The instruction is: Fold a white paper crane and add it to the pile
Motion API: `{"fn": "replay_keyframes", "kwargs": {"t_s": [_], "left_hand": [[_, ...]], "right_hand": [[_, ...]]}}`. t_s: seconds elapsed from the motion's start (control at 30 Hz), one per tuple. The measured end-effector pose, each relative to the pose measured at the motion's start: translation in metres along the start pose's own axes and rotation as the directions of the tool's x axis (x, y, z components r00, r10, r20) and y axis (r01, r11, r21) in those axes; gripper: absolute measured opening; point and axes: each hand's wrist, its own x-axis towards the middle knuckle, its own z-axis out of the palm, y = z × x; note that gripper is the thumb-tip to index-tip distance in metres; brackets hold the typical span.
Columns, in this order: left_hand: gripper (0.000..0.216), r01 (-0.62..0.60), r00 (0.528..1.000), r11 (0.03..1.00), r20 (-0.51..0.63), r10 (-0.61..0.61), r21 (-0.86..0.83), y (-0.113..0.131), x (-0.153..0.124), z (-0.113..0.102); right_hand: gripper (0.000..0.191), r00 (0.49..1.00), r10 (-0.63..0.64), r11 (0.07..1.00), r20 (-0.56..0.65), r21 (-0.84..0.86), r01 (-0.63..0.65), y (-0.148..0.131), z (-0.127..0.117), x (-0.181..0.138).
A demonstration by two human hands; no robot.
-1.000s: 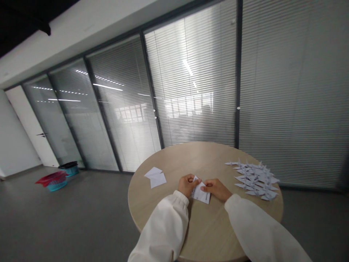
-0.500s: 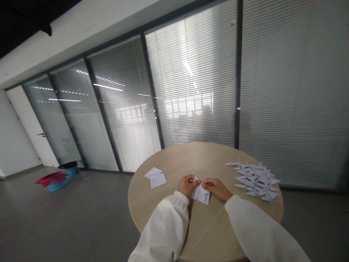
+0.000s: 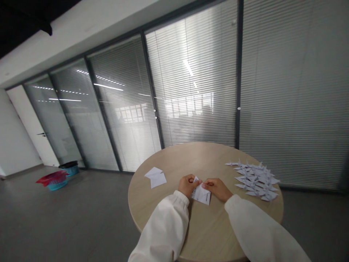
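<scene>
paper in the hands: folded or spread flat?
Folded: the paper shows a plain white layer lapping over its printed side, between the left hand and right hand.

Slatted blinds cover glass partitions behind 1 round table, 2 blue bins standing on grey floor.

Loose off-white long sleeves; gathered left cuff; bare hands.
</scene>
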Motion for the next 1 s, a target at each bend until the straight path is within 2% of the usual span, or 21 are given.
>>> {"fn": "replay_keyframes", "kwargs": {"t_s": [0.2,0.6,1.0], "left_hand": [[0.03,0.011,1.0,0.999,0.019,-0.01,-0.052,0.002,-0.001,0.001],[0.028,-0.05,0.996,0.998,-0.077,0.053,0.044,-0.007,0.006,-0.003],[0.031,-0.047,0.996,0.998,-0.069,0.049,0.034,-0.015,0.01,-0.004]], "right_hand": [[0.036,1.0,0.0,1.0,-0.005,-0.016,0.0,-0.003,-0.001,-0.001],[0.035,0.997,0.056,0.998,-0.044,0.035,-0.055,0.004,0.001,0.002],[0.037,0.999,0.036,0.998,-0.04,0.06,-0.033,-0.001,-0.002,0.001]]}}
